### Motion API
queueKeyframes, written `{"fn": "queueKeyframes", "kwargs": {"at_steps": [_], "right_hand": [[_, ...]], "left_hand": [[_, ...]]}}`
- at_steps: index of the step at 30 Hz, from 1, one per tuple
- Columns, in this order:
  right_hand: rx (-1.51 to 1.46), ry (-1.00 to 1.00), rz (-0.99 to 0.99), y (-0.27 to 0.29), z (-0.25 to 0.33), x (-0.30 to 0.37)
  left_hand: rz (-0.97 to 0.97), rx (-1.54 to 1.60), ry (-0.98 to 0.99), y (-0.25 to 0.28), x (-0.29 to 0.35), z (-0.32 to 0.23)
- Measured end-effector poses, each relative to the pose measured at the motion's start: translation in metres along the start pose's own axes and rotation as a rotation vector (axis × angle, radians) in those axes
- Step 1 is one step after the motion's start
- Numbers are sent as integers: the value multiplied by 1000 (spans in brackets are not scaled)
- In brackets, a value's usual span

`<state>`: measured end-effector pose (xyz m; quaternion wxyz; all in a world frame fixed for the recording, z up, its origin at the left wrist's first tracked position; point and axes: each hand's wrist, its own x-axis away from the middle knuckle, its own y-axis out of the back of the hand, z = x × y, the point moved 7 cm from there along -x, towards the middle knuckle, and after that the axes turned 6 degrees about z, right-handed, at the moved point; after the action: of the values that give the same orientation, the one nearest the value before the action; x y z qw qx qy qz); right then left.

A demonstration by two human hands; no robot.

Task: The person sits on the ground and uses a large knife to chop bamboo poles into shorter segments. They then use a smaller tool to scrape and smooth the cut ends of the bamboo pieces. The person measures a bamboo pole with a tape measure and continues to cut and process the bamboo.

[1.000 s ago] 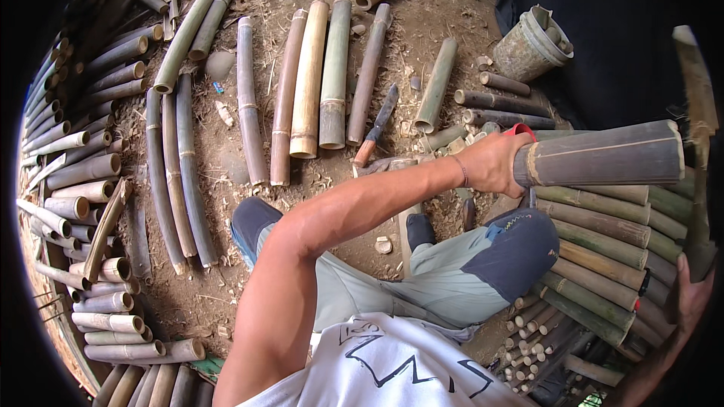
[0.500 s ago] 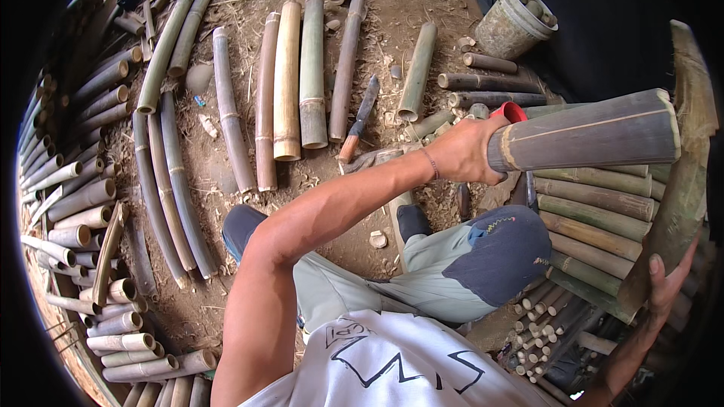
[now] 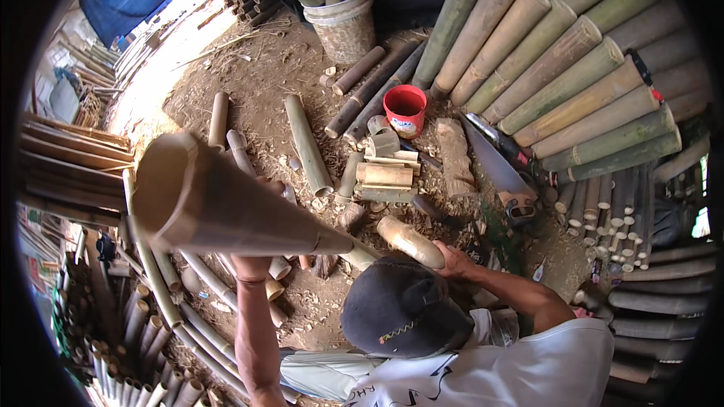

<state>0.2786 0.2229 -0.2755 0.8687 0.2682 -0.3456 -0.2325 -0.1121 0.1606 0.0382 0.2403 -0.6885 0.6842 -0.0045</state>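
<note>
My left hand (image 3: 253, 266) grips a thick brown bamboo tube (image 3: 245, 211) from behind. The tube's wide hollow end faces left toward the camera, and it narrows in view toward my knee. Most of the left hand's fingers are hidden by the tube. Just beyond my dark-patched knee (image 3: 400, 309), my right hand (image 3: 454, 260) is closed at the near end of a short, pale, rounded piece (image 3: 407, 241), which looks like bamboo. Small cut bamboo pieces (image 3: 385, 174) lie stacked on the ground past it.
A red bucket (image 3: 406, 111) and a handsaw (image 3: 498, 162) are ahead. Several bamboo poles (image 3: 558, 68) lean along the right. A dirty white bucket (image 3: 343, 26) stands farther back. More bamboo lengths (image 3: 308, 143) lie left, among shavings on the earth floor.
My view has turned to the right. The bamboo tube in my left hand has swung from pointing right to pointing left. My right hand has come in from the far right, beside my knee.
</note>
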Motion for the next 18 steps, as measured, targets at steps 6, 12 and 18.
{"fn": "queueKeyframes", "kwargs": {"at_steps": [6,12,18], "right_hand": [[200,39,-567,55,29,-94],[391,-153,-65,85,3,-163],[-21,208,-236,216,98,-75]], "left_hand": [[-143,-93,91,24,-35,12],[-197,5,58,14,-37,23],[188,-188,-6,-36,-6,10]]}}
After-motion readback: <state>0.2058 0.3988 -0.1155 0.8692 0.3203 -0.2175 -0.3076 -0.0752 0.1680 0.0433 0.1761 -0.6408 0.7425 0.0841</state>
